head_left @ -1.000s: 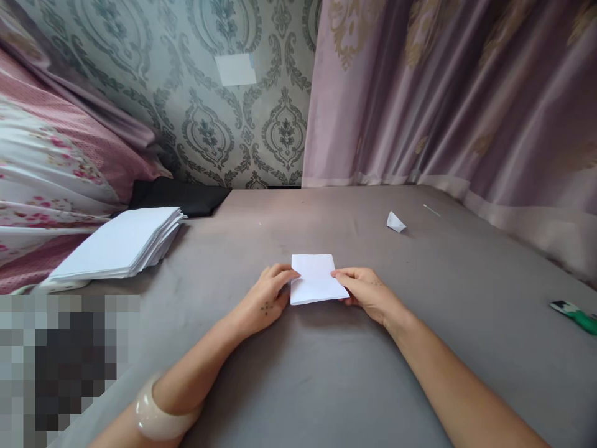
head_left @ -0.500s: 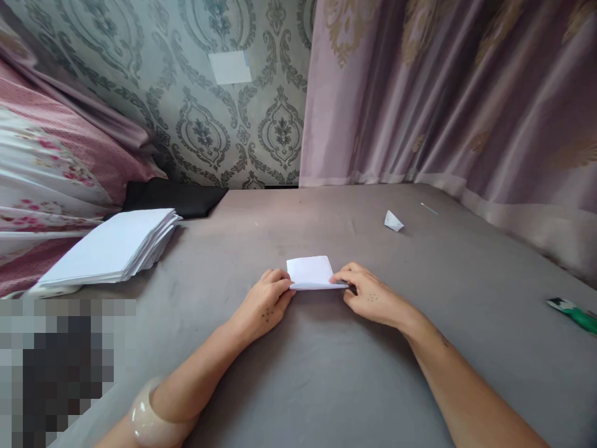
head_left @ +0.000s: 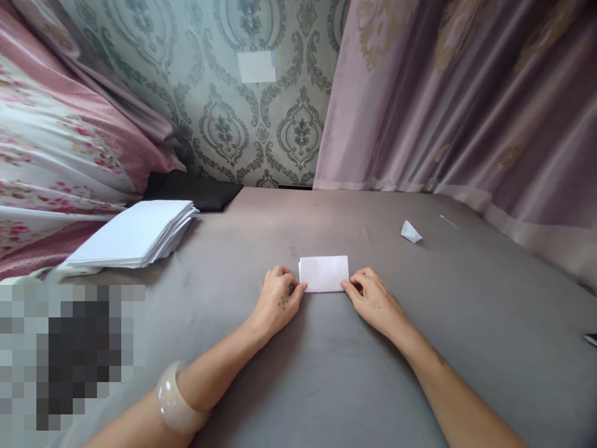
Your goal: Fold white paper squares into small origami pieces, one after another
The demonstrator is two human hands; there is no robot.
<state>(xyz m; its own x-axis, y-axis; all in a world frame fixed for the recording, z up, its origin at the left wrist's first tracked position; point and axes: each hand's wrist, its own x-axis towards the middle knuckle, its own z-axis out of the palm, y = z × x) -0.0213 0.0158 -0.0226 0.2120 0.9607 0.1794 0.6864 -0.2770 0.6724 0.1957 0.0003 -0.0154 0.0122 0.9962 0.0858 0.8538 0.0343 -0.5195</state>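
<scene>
A folded sheet of white paper [head_left: 323, 274] sits between my hands above the grey surface, its broad face toward me. My left hand [head_left: 282, 292] pinches its lower left corner, thumb in front and fingers curled. At the lower right corner, my right hand [head_left: 370, 295] grips the paper between thumb and curled fingers. A second layer peeks out along the left edge of the fold. Around my left forearm is a pale, glossy bangle [head_left: 177, 401].
A stack of white paper [head_left: 133, 233] lies to the left, near a black folded item [head_left: 198, 190]. A small folded paper piece [head_left: 411, 232] and a thin stick [head_left: 449, 221] lie at the far right. A dark-tipped object [head_left: 590, 339] shows at the right edge.
The paper's near flap has been turned up, so it now shows one flat front face. Both hands hold its lower corners. The view has shifted slightly left.
</scene>
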